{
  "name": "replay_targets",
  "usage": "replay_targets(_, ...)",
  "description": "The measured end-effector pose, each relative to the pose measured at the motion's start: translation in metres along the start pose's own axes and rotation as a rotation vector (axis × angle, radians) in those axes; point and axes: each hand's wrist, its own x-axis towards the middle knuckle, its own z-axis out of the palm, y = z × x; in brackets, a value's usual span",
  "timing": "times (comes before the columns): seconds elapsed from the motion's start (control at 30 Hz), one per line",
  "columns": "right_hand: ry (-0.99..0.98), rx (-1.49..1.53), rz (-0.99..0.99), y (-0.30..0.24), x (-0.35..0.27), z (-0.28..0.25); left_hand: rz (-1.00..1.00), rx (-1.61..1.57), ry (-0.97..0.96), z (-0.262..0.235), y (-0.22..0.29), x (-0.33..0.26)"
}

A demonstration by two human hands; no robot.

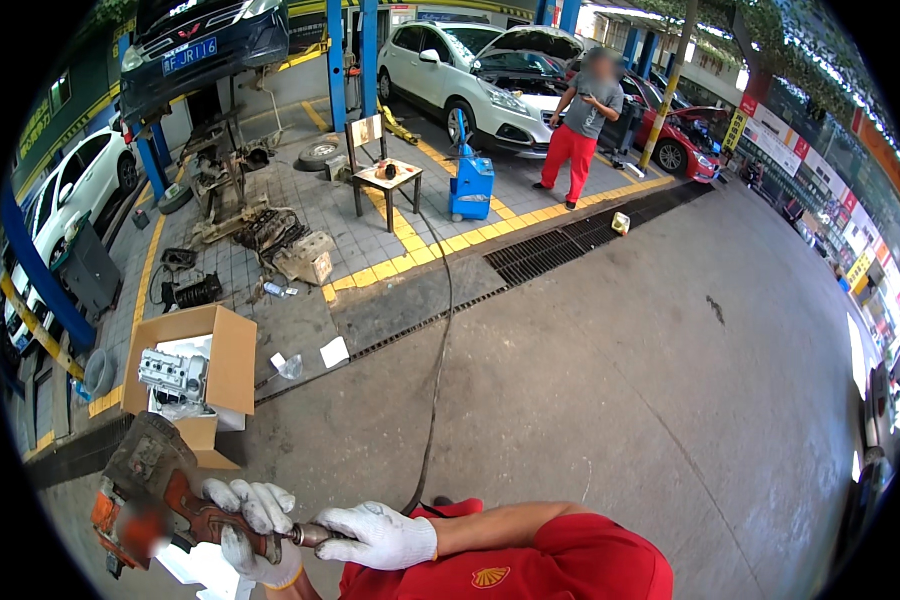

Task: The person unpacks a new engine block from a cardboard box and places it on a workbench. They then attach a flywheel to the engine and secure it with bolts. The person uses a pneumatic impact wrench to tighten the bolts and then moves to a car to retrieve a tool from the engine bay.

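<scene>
A large, worn orange and dark air impact wrench (198, 510) lies across the lower left, its bulky head pointing away to the left. My left hand (255, 510), in a white work glove with soiled fingertips, wraps round its handle. At the handle's end sits a metal hose coupling (312, 535). My right hand (378, 535), also gloved in white, closes round that coupling from the right. A dark air hose (438, 370) runs up from beside my right hand across the floor toward a chair. The contact under my right palm is hidden.
An open cardboard box (232, 360) holds a silvery engine part (175, 372). Greasy engine parts (270, 232) lie under a raised dark vehicle (205, 50). A wooden chair (388, 175), a blue wheeled machine (471, 187) and a person in red trousers (572, 160) stand farther off, beside a floor grate (570, 245).
</scene>
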Motion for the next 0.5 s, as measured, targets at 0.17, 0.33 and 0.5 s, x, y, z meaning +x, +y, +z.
replay_targets(0.17, -0.056, -0.011, 0.054, -0.003, 0.000, -0.002, 0.048, -0.043, -0.022, 0.013, 0.002, -0.001)
replay_targets(0.33, -0.066, -0.032, 0.041, -0.006, -0.001, -0.002, 0.076, -0.046, -0.044, 0.021, 0.004, 0.001)
replay_targets(0.5, -0.066, -0.037, 0.023, -0.014, -0.001, -0.004, 0.088, -0.035, -0.039, 0.026, 0.008, 0.001)
